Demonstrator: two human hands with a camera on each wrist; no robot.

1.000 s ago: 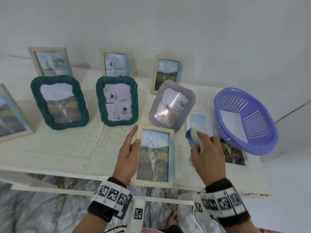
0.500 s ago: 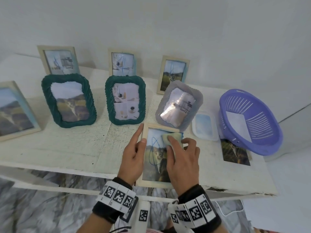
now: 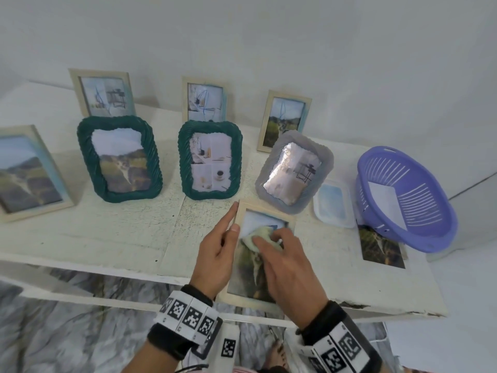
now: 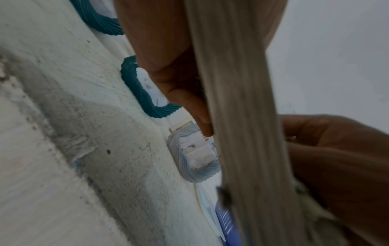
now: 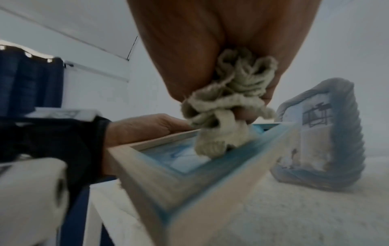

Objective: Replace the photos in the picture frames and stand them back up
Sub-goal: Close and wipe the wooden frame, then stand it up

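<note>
A pale wooden frame [image 3: 289, 224] with a cat photo lies at the table's front edge, its near end past the edge. My left hand [image 3: 231, 224] grips its left side, with the thumb on the front and the index finger straight along the edge. In the left wrist view the fingers [image 4: 189, 103] lie against the frame's side [image 4: 242, 116]. My right hand [image 3: 269, 239] holds a crumpled pale cloth [image 3: 259, 235] and presses it on the upper glass. The right wrist view shows the cloth [image 5: 219, 126] touching the glass [image 5: 181, 159].
Two teal frames [image 3: 119, 160] [image 3: 209, 160] and a grey frame [image 3: 294, 170] stand just behind. Three small wooden frames line the wall, and a larger one [image 3: 27, 173] stands at the left. On the right are a clear plastic box [image 3: 333, 203], a purple basket [image 3: 430, 238] and a loose photo [image 3: 382, 247].
My right hand has carried the cloth left from beside the plastic box onto the frame's glass and now rubs there. My left hand has stayed on the frame's left side.
</note>
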